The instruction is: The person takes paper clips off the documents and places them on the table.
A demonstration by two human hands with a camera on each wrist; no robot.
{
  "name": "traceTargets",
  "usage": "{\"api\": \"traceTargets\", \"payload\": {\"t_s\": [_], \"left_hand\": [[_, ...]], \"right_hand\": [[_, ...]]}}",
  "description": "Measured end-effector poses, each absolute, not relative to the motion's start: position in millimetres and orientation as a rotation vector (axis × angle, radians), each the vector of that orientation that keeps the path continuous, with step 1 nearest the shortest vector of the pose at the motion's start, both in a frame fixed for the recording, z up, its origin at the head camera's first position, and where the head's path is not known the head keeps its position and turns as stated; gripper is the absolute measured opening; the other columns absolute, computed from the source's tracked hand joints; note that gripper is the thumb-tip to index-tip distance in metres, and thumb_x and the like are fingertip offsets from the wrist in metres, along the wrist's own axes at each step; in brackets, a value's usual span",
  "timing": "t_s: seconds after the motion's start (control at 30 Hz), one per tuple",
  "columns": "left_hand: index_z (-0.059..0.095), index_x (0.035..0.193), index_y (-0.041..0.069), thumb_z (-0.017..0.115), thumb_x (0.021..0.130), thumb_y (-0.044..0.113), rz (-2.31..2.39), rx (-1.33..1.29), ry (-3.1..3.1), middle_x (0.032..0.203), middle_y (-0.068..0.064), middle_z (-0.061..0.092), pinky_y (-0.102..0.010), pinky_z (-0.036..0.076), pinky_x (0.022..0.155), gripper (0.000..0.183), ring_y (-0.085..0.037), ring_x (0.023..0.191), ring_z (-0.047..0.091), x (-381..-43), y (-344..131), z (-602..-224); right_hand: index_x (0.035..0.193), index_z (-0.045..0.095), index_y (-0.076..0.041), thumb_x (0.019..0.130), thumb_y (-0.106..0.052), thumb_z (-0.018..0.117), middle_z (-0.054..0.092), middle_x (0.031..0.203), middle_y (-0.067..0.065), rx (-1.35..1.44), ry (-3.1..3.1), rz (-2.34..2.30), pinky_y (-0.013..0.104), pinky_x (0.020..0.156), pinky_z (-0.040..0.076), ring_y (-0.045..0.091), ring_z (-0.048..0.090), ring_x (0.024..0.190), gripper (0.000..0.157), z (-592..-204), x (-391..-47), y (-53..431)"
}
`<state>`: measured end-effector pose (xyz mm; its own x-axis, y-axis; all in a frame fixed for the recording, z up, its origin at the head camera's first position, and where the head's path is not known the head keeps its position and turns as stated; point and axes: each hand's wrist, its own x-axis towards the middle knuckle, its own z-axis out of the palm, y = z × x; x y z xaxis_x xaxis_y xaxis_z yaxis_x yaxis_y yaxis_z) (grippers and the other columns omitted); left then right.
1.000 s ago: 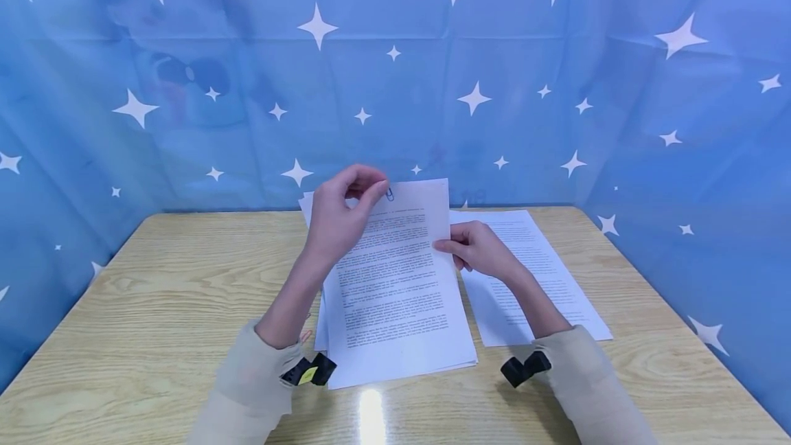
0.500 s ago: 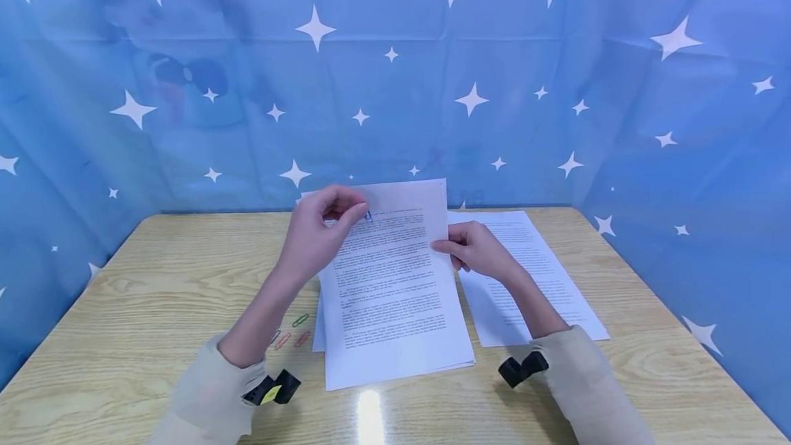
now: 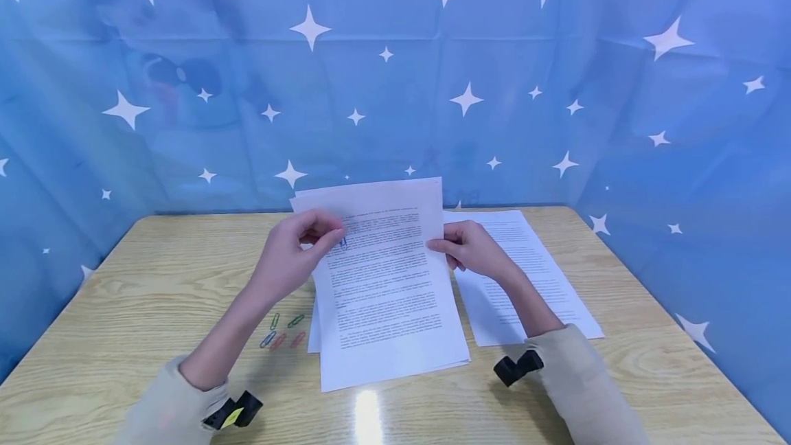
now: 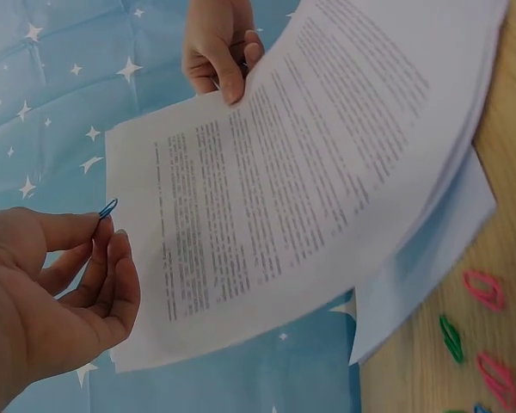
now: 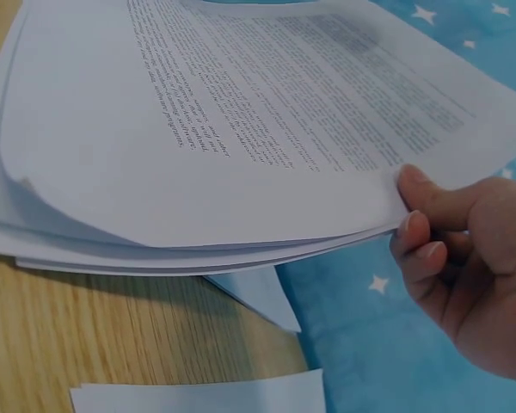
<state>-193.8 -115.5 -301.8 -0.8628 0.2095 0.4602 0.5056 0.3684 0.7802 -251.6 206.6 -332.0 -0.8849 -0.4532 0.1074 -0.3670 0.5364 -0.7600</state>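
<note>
A few printed sheets stand tilted up off the table, their lower edge near the wood. My right hand grips them at the right edge, thumb on the printed face and fingers behind, as the right wrist view shows. Between thumb and forefinger my left hand pinches a blue paper clip. It hangs in front of the upper left part of the sheets; in the left wrist view the clip overlaps their top margin. The stack's edges fan slightly apart in the right wrist view.
Several loose paper clips, among them a green clip and a red clip, lie on the wooden table left of the sheets. Another printed page lies flat at the right. A blue star-patterned curtain hangs behind the table.
My left hand has moved down and left with the blue paper clip, from the sheets' top edge. Loose clips on the table have come into sight. My right hand keeps its grip.
</note>
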Motion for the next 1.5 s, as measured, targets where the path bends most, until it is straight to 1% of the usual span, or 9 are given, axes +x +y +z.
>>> {"api": "traceTargets", "payload": {"t_s": [0.23, 0.37, 0.47, 0.6, 0.7, 0.83, 1.03, 1.27, 1.5], "left_hand": [[0.071, 0.101, 0.005, 0.068, 0.098, 0.011, -1.461, -0.601, -2.421, 0.093, -0.006, 0.07, -0.025, 0.052, 0.073, 0.007, -0.022, 0.082, 0.063, -192, -130, -313], [0.071, 0.1, 0.004, 0.068, 0.098, 0.01, -1.443, -0.604, -2.468, 0.092, -0.006, 0.07, -0.024, 0.051, 0.071, 0.007, -0.026, 0.081, 0.063, -188, -138, -317], [0.071, 0.1, 0.004, 0.068, 0.097, 0.01, -1.412, -0.598, -2.515, 0.09, -0.006, 0.07, -0.025, 0.05, 0.069, 0.006, -0.024, 0.079, 0.062, -184, -144, -320], [0.072, 0.098, 0.006, 0.069, 0.097, 0.009, -1.348, -0.582, -2.579, 0.087, -0.004, 0.068, -0.026, 0.049, 0.066, 0.004, -0.019, 0.076, 0.059, -180, -153, -323], [0.073, 0.097, 0.005, 0.07, 0.095, 0.007, -1.331, -0.571, -2.626, 0.087, -0.004, 0.069, -0.026, 0.049, 0.064, 0.004, -0.019, 0.074, 0.059, -177, -157, -323], [0.074, 0.098, 0.002, 0.07, 0.095, 0.006, -1.325, -0.57, -2.693, 0.089, -0.007, 0.071, -0.026, 0.05, 0.065, 0.006, -0.021, 0.075, 0.061, -174, -163, -325], [0.074, 0.097, 0.005, 0.071, 0.094, 0.008, -1.277, -0.571, -2.792, 0.088, -0.002, 0.07, -0.028, 0.051, 0.066, 0.005, -0.024, 0.077, 0.063, -172, -171, -331], [0.073, 0.097, 0.003, 0.071, 0.093, 0.006, -1.272, -0.547, -2.865, 0.086, 0.0, 0.069, -0.027, 0.052, 0.067, 0.005, -0.021, 0.077, 0.063, -172, -180, -343], [0.072, 0.092, 0.004, 0.071, 0.093, 0.007, -1.222, -0.592, -2.911, 0.082, 0.0, 0.068, -0.027, 0.049, 0.064, 0.004, -0.014, 0.072, 0.059, -176, -189, -350]], "right_hand": [[0.109, 0.072, -0.008, 0.101, -0.018, 0.065, 0.053, 0.058, 0.01, -0.712, 2.662, -1.286, 0.027, 0.045, 0.034, 0.053, 0.047, 0.057, 0.015, -333, -252, 206], [0.109, 0.072, -0.008, 0.101, -0.019, 0.065, 0.053, 0.058, 0.009, -0.714, 2.668, -1.281, 0.027, 0.045, 0.034, 0.045, 0.048, 0.053, 0.015, -333, -253, 206], [0.109, 0.072, -0.008, 0.1, -0.019, 0.065, 0.053, 0.058, 0.007, -0.723, 2.669, -1.28, 0.028, 0.045, 0.034, 0.035, 0.048, 0.049, 0.016, -334, -253, 206], [0.111, 0.072, -0.008, 0.1, -0.019, 0.065, 0.053, 0.058, 0.006, -0.728, 2.664, -1.282, 0.027, 0.045, 0.034, 0.037, 0.048, 0.049, 0.017, -335, -253, 205], [0.111, 0.072, -0.008, 0.101, -0.019, 0.065, 0.052, 0.057, 0.006, -0.729, 2.663, -1.281, 0.028, 0.045, 0.034, 0.042, 0.048, 0.051, 0.016, -336, -254, 205], [0.111, 0.072, -0.008, 0.101, -0.019, 0.065, 0.052, 0.057, 0.007, -0.731, 2.663, -1.285, 0.028, 0.045, 0.034, 0.043, 0.048, 0.051, 0.017, -336, -254, 205], [0.111, 0.072, -0.008, 0.101, -0.019, 0.065, 0.052, 0.057, 0.006, -0.734, 2.664, -1.284, 0.028, 0.045, 0.034, 0.043, 0.047, 0.051, 0.016, -336, -254, 206], [0.109, 0.072, -0.008, 0.101, -0.019, 0.064, 0.052, 0.056, 0.006, -0.746, 2.669, -1.272, 0.029, 0.046, 0.035, 0.031, 0.047, 0.048, 0.016, -335, -254, 206], [0.109, 0.072, -0.008, 0.101, -0.018, 0.064, 0.053, 0.057, 0.006, -0.728, 2.667, -1.277, 0.028, 0.045, 0.035, 0.027, 0.047, 0.047, 0.015, -333, -252, 206]]}}
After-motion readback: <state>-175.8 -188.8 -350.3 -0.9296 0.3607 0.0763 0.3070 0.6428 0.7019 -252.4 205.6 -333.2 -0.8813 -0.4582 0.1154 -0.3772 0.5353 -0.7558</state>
